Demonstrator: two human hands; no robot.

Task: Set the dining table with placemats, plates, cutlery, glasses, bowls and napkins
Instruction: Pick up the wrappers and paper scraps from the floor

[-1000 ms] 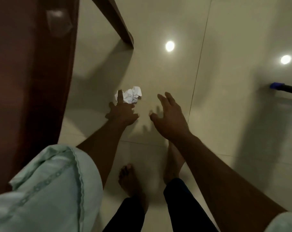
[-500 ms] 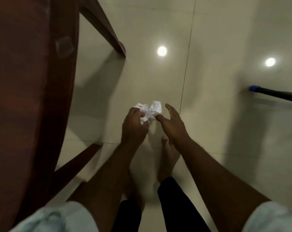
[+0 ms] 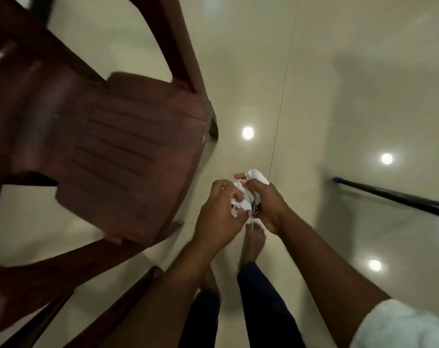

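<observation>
Home: tiled floor [image 3: 339, 71], plastic chair [image 3: 128, 146]

The napkin [image 3: 248, 190] is a white paper sheet, crumpled into an irregular wad with sharp creases and folded corners. It is held in the air above the floor, at about the 5 o'clock position from the frame centre. One flat corner projects upward toward 12 o'clock; a second lobe hangs toward 7 o'clock. The central portion is partly hidden and shadowed, so its exact folds cannot be determined.
</observation>
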